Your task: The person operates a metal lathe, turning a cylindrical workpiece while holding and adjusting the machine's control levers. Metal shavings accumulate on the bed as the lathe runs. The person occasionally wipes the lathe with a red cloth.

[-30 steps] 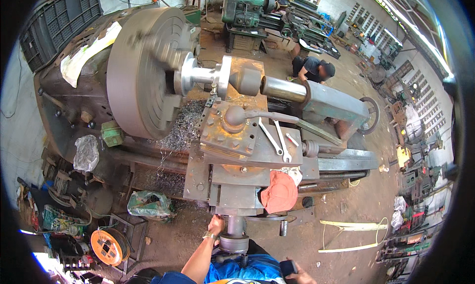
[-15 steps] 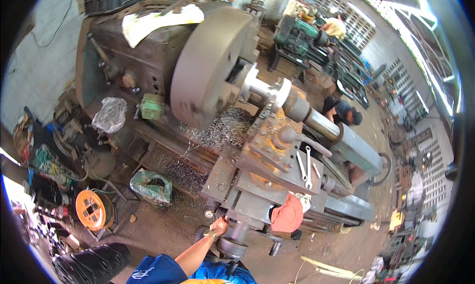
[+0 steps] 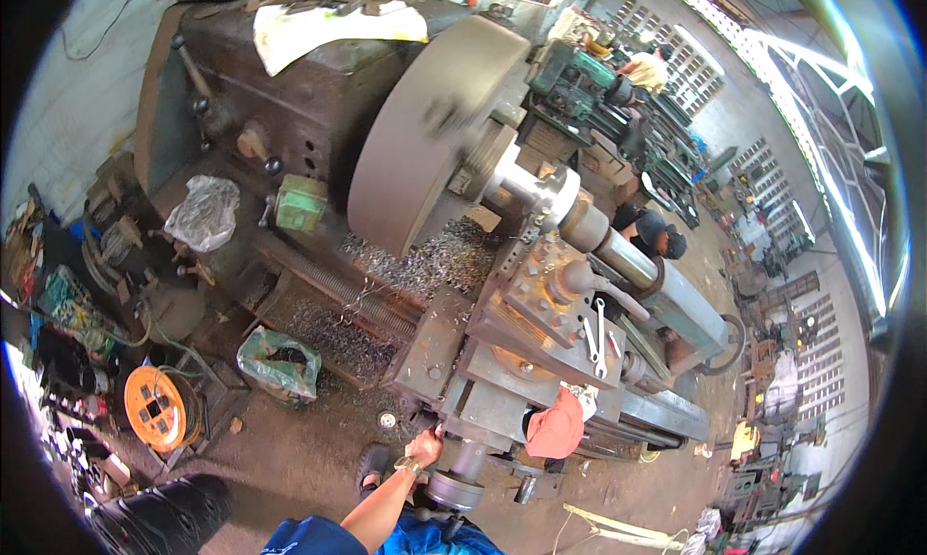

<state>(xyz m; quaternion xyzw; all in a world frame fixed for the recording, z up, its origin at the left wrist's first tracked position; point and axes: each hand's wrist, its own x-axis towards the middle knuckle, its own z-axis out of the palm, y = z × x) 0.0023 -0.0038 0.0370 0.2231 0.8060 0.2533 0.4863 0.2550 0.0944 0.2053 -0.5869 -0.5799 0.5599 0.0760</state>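
Note:
My left hand [image 3: 424, 448] reaches to the front of a large metal lathe's carriage [image 3: 492, 412]. Its fingers are closed around something small that I cannot make out. Just beside the wrist sits a round handwheel [image 3: 455, 491]. Above, a big chuck [image 3: 425, 135], partly blurred, holds a shiny metal shaft [image 3: 529, 188]. A rusty tool post [image 3: 541, 289] stands close to this shaft, with a curved lever handle [image 3: 608, 289] on top. Two wrenches [image 3: 596, 341] lie on the slide, and a red cloth [image 3: 555, 427] hangs at its edge. My right hand is outside the picture.
Metal chips [image 3: 415, 260] cover the lathe bed under the chuck. On the left stand an orange cable reel [image 3: 159, 408], a green plastic bag [image 3: 280, 364] and a black ribbed cylinder [image 3: 159, 516]. A person in a dark cap [image 3: 657, 234] is beyond the tailstock [image 3: 690, 313].
The chuck has turned, its jaws now showing differently. My view has shifted slightly, and a shoe now shows beside my forearm. My left hand stays at the same spot on the carriage.

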